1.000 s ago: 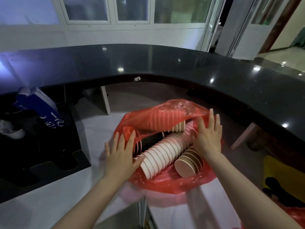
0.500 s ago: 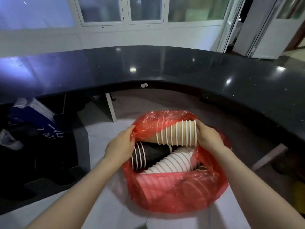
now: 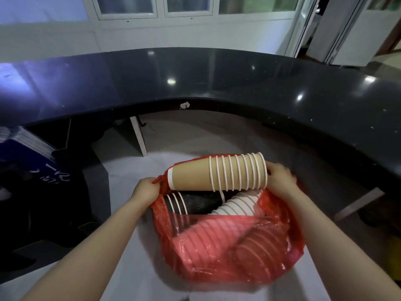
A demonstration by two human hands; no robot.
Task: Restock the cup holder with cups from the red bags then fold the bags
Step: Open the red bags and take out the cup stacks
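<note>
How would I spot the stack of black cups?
Find the red bag on the white surface below the curved dark counter. In its open mouth, under the tan cup stack, lies the black cup stack: the only dark, wavy-ribbed one, beside the white cups.

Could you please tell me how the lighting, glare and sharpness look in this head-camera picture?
Head view: dim and bluish; ceiling lights glare as spots on the black counter, which bows from wide-angle distortion; the right hand is motion-blurred, the tan cups sharp.
</note>
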